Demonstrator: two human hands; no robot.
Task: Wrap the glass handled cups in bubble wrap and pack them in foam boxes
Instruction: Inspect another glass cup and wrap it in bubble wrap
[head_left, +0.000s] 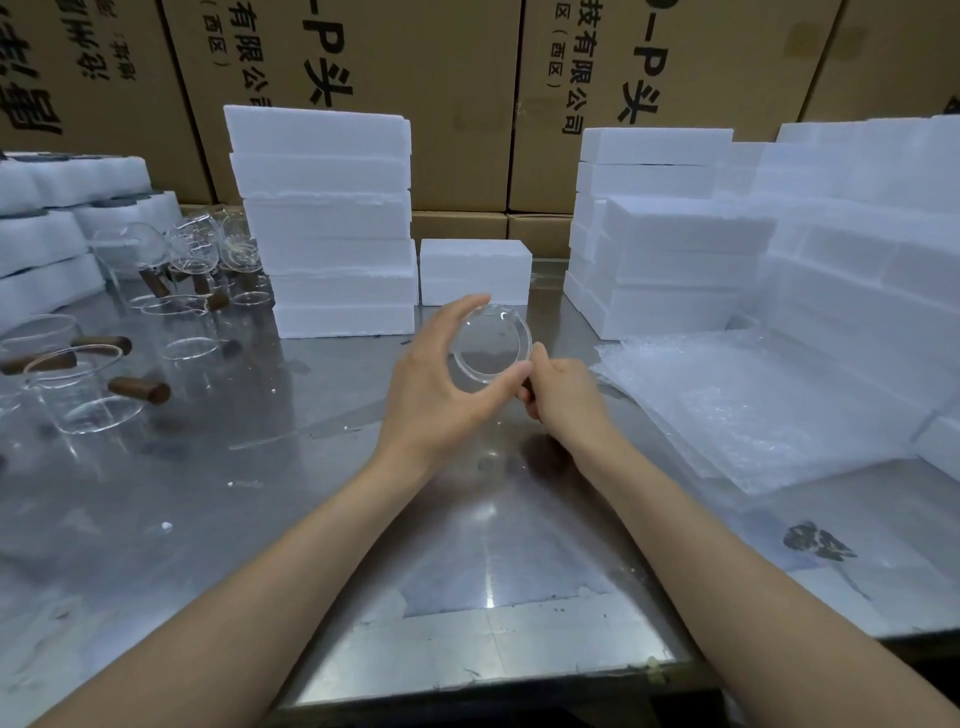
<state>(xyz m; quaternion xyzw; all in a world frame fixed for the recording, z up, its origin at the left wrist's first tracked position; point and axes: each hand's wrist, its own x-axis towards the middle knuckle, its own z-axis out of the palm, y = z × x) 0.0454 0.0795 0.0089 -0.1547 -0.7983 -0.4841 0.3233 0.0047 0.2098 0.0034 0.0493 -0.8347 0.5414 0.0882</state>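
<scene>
Steel table (156, 519). Foam box stacks (327, 223) at 11 and 2 o'clock. Bubble wrap sheets (769, 410) at 3 o'clock. Unwrapped cups (78, 374) at 9 o'clock. Centre: glass cup (491, 345) aloft, unwrapped; left hand (441, 384) curls round body, right hand (561, 395) clenches handle. Step: cup picked. Next probably: carry right onto wrap.

Glossy steel table (156, 519), clear glass cup (491, 345), matt foam boxes (322, 171)
</scene>
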